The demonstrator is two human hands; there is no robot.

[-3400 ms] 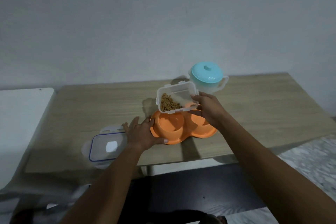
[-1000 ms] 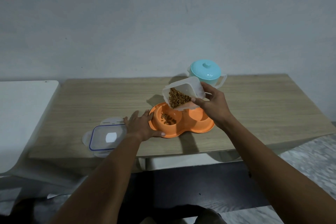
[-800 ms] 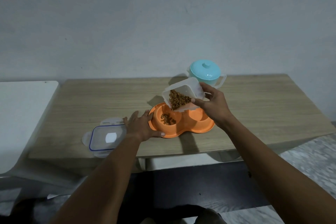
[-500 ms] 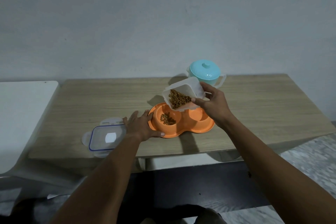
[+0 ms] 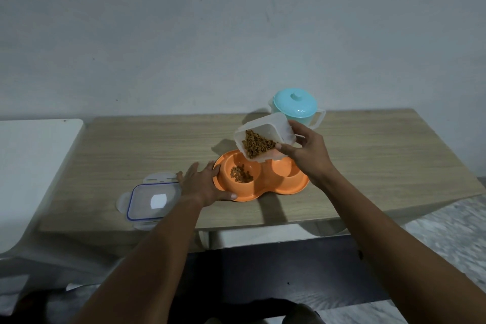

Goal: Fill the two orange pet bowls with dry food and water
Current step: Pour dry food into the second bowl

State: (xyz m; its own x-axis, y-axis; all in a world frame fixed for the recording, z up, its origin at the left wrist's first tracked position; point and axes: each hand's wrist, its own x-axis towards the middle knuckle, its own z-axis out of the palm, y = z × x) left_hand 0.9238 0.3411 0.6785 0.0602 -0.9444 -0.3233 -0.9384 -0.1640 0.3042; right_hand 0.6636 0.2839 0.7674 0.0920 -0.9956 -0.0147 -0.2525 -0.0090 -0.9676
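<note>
Two round wells in the orange plastic feeder (image 5: 278, 187): left hand (image 5: 203, 185) flat against its rim, right hand (image 5: 306, 151) gripping the tilted clear tub (image 5: 265, 130) (kibble inside) above.

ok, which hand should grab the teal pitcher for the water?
Right hand, once free: the teal pitcher sits just behind it. The left hand is farther away, steadying the orange bowls.
</note>
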